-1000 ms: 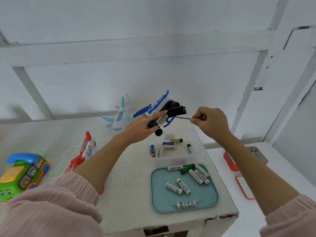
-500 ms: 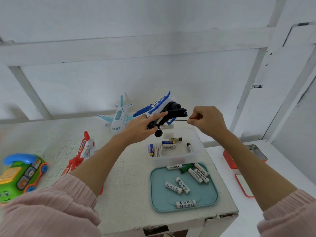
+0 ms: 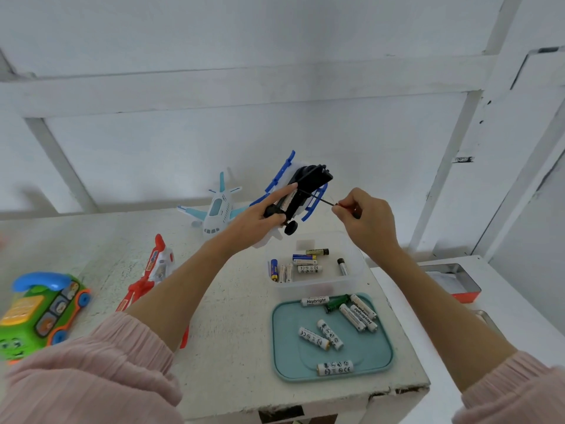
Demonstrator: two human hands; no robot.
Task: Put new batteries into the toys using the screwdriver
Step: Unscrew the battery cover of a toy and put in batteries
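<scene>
My left hand (image 3: 260, 221) grips the blue toy (image 3: 301, 191) above the table's far side, batteries visible in its underside. My right fingers (image 3: 344, 208) pinch the screwdriver (image 3: 321, 199) against it. I judge the other toys untouched.

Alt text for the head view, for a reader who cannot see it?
Left hand grips a blue-and-white toy plane upside down above a white table; right hand pinches a thin black screwdriver against its underside. Below lie a teal tray of batteries and other toys.
</scene>
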